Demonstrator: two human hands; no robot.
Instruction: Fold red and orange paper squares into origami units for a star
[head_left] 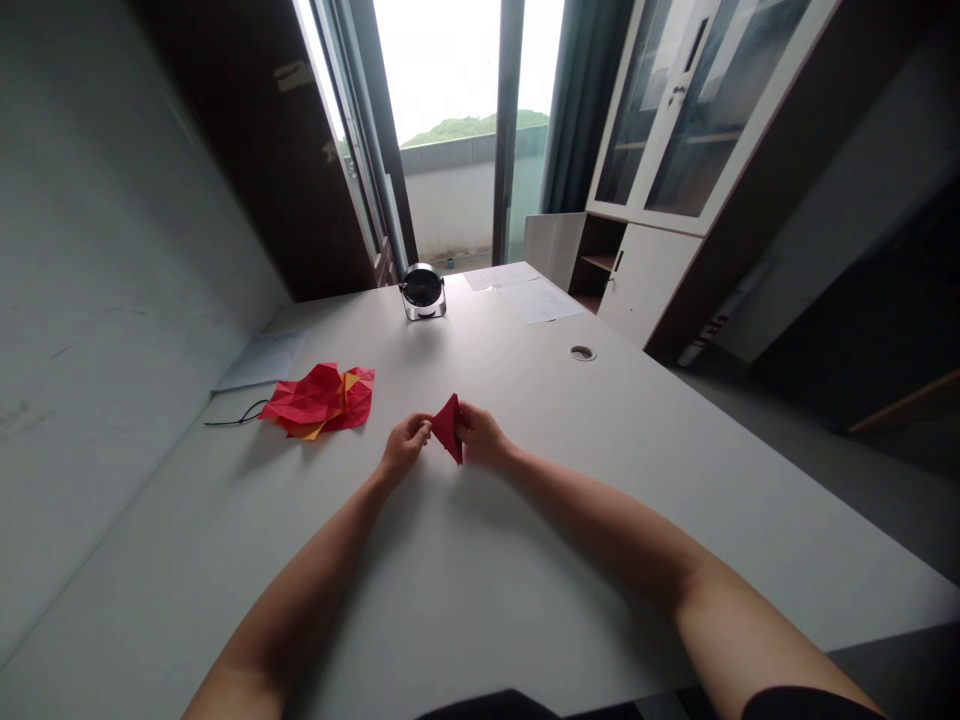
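Observation:
A small piece of folded red paper, roughly triangular, is held up between my two hands above the white table. My left hand pinches its left corner between thumb and fingers. On the other side, my right hand has its fingers closed round the paper's right edge; part of that edge is hidden by them. To the left lies a loose pile of creased red paper with an orange sheet showing beneath it.
A thin black cord lies beside the pile. Farther back stand a round black device on a metal stand and printed sheets. A cable hole opens at the right. Cabinets and a wall flank the table.

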